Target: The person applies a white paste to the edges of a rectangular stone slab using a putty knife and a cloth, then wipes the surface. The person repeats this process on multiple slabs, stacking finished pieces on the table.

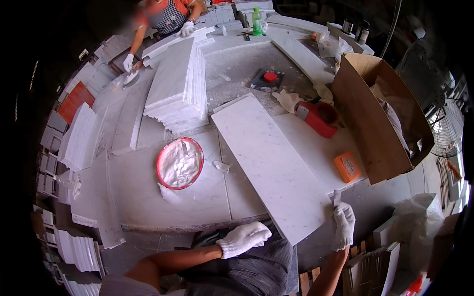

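Observation:
A long white, grey-veined stone slab (pixel 276 167) lies at a slant across the worktable, its near end jutting over the front edge. My right hand (pixel 344 224), in a white knitted glove, is closed on a small flat scraper (pixel 337 198) held upright at the slab's near right corner. My left hand (pixel 245 239), gloved alike, hovers over my lap just left of the slab's near end. Its fingers are together and curled in, and nothing shows in them. Left of the slab stands a red-rimmed bowl of white paste (pixel 180 163) with a blade stuck in it.
A tall stack of slabs (pixel 177 84) stands behind the bowl. On the right are an open cardboard box (pixel 375 133), an orange box (pixel 347 166), a red tape dispenser (pixel 316 118) and a fan (pixel 444 128). At the far left, another gloved person (pixel 175 15) works; a green bottle (pixel 256 22) stands far back.

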A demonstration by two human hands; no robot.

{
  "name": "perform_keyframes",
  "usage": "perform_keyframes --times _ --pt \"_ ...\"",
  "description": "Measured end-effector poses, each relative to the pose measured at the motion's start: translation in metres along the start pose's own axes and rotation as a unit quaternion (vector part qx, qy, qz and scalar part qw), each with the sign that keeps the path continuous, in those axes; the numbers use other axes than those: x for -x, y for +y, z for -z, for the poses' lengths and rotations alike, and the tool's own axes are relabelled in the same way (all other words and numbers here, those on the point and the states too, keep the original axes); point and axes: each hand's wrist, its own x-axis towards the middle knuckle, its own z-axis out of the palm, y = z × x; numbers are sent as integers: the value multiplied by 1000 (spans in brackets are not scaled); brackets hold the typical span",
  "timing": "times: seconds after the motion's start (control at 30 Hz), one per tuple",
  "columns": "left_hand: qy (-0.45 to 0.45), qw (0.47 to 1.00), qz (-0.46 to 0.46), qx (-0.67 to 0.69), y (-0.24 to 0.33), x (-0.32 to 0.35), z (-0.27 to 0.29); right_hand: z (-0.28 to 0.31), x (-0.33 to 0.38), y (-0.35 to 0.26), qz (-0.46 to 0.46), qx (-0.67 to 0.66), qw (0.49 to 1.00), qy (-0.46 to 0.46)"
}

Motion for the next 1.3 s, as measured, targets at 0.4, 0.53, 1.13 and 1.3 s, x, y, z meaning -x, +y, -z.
perform_keyframes --times 0.4,0.53,1.13,1.3 --pt "153 957 -6 246 -1 -19 13 -34 96 4 -56 -8 989 -135" --pt "165 946 -16 278 4 -12 25 -44 109 2 -73 -15 987 -142" --pt "196 967 -117 113 25 130 93 -19 98 0 93 -79 992 -19" --pt "336 925 -155 87 25 223 135 -33 77 -7 150 -107 982 -46"
